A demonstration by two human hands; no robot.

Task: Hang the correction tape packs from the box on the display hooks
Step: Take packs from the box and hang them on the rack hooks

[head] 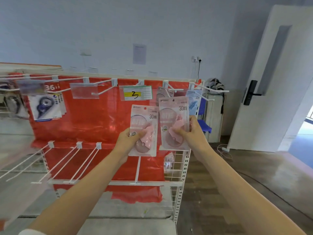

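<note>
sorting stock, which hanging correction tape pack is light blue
The light blue correction tape pack on the top row's far-right hook; the dark-printed white packs hang far left.

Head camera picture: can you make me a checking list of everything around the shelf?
Surface: red-backed display rack with white hooks, many bare.
Job's things: two pink correction tape packs, one per hand; the box is not seen.
Clutter: blue pack and dark pack hanging; price tag.
Hands: left hand and right hand each grip a pack.
Cables: white cord on floor; black wall lead.
Surroundings: door, blue stool.
</note>
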